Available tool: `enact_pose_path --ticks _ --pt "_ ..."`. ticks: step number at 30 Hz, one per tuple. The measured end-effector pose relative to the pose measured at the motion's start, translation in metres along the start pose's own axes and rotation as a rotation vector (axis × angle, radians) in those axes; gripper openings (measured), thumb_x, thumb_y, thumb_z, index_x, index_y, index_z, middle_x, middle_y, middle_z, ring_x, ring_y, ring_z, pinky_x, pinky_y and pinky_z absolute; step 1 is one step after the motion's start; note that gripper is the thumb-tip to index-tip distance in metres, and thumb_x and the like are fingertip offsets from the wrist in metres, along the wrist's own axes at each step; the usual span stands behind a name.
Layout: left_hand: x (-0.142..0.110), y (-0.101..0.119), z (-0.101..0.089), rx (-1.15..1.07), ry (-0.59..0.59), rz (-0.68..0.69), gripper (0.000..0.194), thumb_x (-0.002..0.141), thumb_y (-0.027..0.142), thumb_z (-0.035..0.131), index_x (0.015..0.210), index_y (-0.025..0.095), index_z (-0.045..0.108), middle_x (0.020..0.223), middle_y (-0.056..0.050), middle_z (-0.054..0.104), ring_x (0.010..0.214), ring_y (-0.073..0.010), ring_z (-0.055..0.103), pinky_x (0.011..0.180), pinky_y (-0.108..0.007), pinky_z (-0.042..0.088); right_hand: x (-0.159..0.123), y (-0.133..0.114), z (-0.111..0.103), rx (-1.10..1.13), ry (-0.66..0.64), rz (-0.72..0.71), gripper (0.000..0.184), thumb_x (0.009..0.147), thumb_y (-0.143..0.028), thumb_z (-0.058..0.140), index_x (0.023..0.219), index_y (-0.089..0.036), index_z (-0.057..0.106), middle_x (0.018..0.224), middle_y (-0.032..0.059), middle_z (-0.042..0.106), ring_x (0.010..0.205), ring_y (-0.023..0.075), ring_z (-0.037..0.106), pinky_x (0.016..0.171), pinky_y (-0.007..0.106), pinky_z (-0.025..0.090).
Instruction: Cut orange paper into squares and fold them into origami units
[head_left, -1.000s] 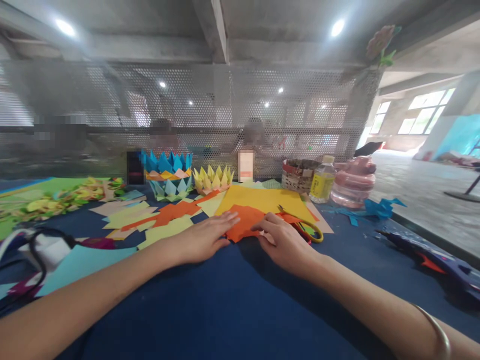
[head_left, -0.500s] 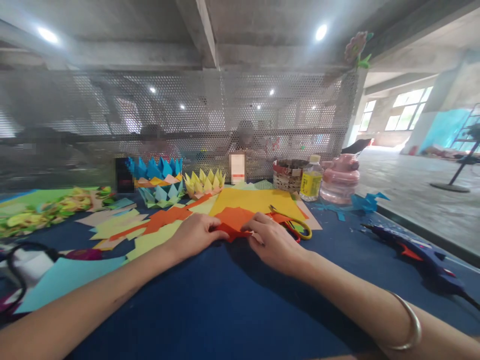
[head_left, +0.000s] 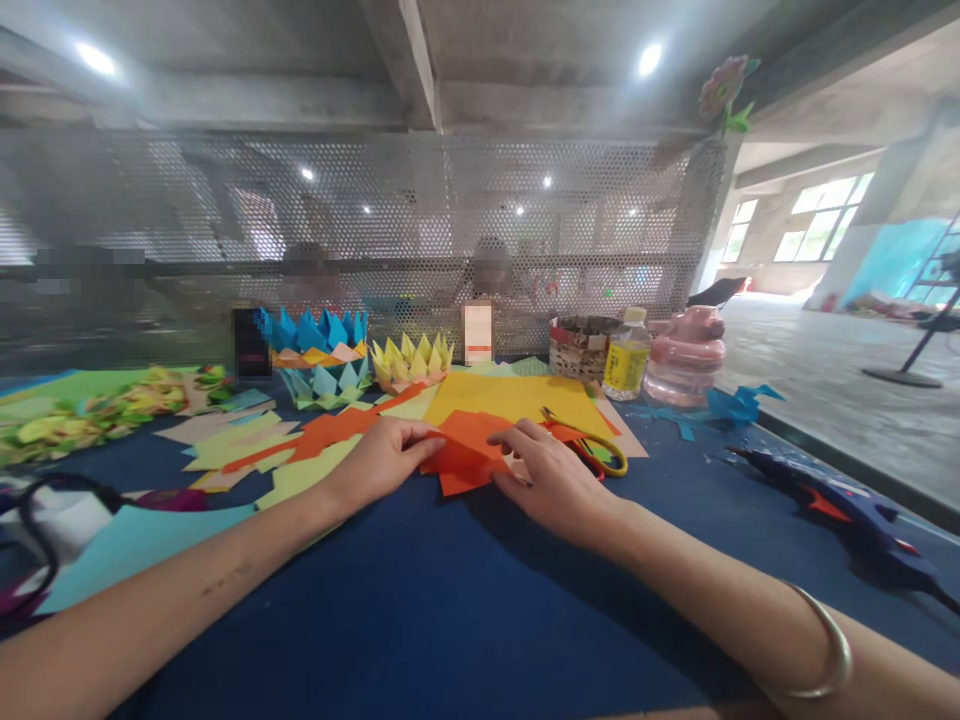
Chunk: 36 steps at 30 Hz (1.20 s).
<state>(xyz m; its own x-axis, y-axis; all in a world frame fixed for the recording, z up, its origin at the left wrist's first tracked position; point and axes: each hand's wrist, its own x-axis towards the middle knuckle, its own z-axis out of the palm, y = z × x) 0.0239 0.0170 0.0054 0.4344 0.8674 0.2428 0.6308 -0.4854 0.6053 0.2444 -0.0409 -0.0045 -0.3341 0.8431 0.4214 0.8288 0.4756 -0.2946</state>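
Note:
An orange sheet of paper (head_left: 470, 455) with a fold across it is between my two hands, above the dark blue table cover. My left hand (head_left: 386, 455) pinches its left edge between thumb and fingers. On the opposite side, my right hand (head_left: 544, 465) has its thumb and fingertips on the right edge, the fingers bent. Behind the orange paper lies a yellow sheet (head_left: 517, 395). Scissors with yellow handles (head_left: 616, 460) rest just beyond my right hand, partly over orange scraps.
Folded-paper crowns, one blue (head_left: 322, 332) and one yellow (head_left: 412, 358), stand at the back. A basket (head_left: 579, 348), a yellow-labelled bottle (head_left: 626, 360) and a pink jug (head_left: 684, 360) are back right. A glue gun (head_left: 840, 510) lies right; light blue paper (head_left: 150, 550) left.
The orange paper has tipped, so more of its flat face shows and its lower edge hangs nearer to me. Both hands stay at its sides; the view shifts slightly.

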Motion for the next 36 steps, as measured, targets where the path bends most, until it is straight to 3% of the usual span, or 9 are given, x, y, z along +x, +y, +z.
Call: enact_pose_path --ticks 4,9,13,17,23,26,28,33,36 --pt "-0.017 0.009 -0.003 0.179 0.273 0.118 0.026 0.09 0.039 0.051 0.096 0.023 0.071 0.095 -0.002 0.077 0.086 -0.0199 0.07 0.077 -0.028 0.05 -0.001 -0.006 -0.002 0.083 0.08 -0.016 0.029 0.092 -0.027 0.06 0.119 -0.018 0.056 0.114 0.0106 0.059 0.1 0.0221 0.061 0.089 0.037 0.047" --pt "-0.048 0.017 0.01 0.669 0.336 0.69 0.027 0.095 0.02 0.042 0.085 0.018 0.067 0.085 -0.006 0.075 0.068 -0.0176 0.07 0.06 -0.026 0.05 -0.009 -0.017 -0.002 0.152 0.093 -0.197 0.048 0.081 -0.023 0.072 0.124 -0.018 0.051 0.118 0.0119 0.058 0.109 0.0236 0.057 0.09 0.036 0.047" --pt "-0.072 0.018 0.023 0.677 0.327 0.837 0.018 0.091 0.013 0.045 0.09 0.019 0.063 0.081 -0.005 0.071 0.069 -0.0178 0.068 0.065 -0.028 0.053 -0.016 -0.026 -0.001 0.031 0.018 -0.37 0.009 0.086 -0.012 0.06 0.091 -0.018 0.062 0.094 0.006 0.063 0.086 0.0198 0.057 0.074 0.032 0.044" --pt "-0.074 0.007 0.018 0.549 0.265 0.719 0.036 0.082 0.011 0.049 0.117 0.019 0.052 0.108 -0.009 0.067 0.1 -0.0236 0.066 0.084 -0.034 0.055 -0.016 -0.027 0.0 0.054 0.154 -0.393 0.019 0.085 -0.005 0.053 0.077 -0.018 0.062 0.088 0.0049 0.062 0.078 0.0169 0.054 0.069 0.03 0.043" --pt "-0.053 -0.018 0.011 -0.108 0.172 0.136 0.079 0.071 0.036 0.075 0.136 0.029 0.031 0.139 -0.014 0.051 0.116 -0.0281 0.062 0.091 -0.04 0.056 -0.014 -0.023 -0.003 0.051 0.413 -0.365 0.021 0.087 -0.009 0.057 0.076 -0.023 0.068 0.088 0.0043 0.059 0.08 0.0172 0.053 0.073 0.032 0.046" --pt "-0.056 -0.019 0.012 -0.362 -0.014 0.137 0.089 0.076 0.035 0.073 0.146 0.036 0.019 0.141 -0.012 0.053 0.117 -0.026 0.063 0.093 -0.039 0.056 -0.013 -0.02 -0.002 0.073 0.416 -0.345 0.02 0.085 -0.009 0.06 0.077 -0.024 0.07 0.089 0.0039 0.057 0.081 0.0173 0.054 0.073 0.033 0.047" --pt "-0.061 -0.017 0.011 -0.324 -0.023 0.179 0.088 0.08 0.035 0.07 0.15 0.04 0.017 0.145 -0.009 0.052 0.121 -0.0266 0.061 0.097 -0.041 0.054 -0.012 -0.018 -0.001 0.116 0.398 -0.318 0.021 0.083 -0.006 0.06 0.077 -0.024 0.07 0.09 0.0035 0.056 0.081 0.017 0.055 0.072 0.032 0.048" --pt "-0.069 -0.017 0.002 -0.2 0.048 0.196 0.048 0.087 0.04 0.061 0.135 0.043 0.052 0.139 0.003 0.059 0.126 -0.0284 0.057 0.106 -0.047 0.047 -0.011 -0.019 0.003 0.24 0.344 -0.235 0.023 0.081 -0.003 0.06 0.085 -0.024 0.069 0.09 0.0028 0.053 0.084 0.0167 0.056 0.074 0.031 0.049" --pt "-0.069 -0.02 0.001 -0.197 0.106 0.183 0.043 0.089 0.044 0.059 0.131 0.044 0.057 0.136 0.004 0.061 0.125 -0.0275 0.058 0.107 -0.046 0.046 -0.012 -0.022 0.007 0.285 0.342 -0.123 0.039 0.076 -0.003 0.065 0.108 -0.025 0.062 0.103 0.0051 0.055 0.094 0.0193 0.056 0.082 0.034 0.049"
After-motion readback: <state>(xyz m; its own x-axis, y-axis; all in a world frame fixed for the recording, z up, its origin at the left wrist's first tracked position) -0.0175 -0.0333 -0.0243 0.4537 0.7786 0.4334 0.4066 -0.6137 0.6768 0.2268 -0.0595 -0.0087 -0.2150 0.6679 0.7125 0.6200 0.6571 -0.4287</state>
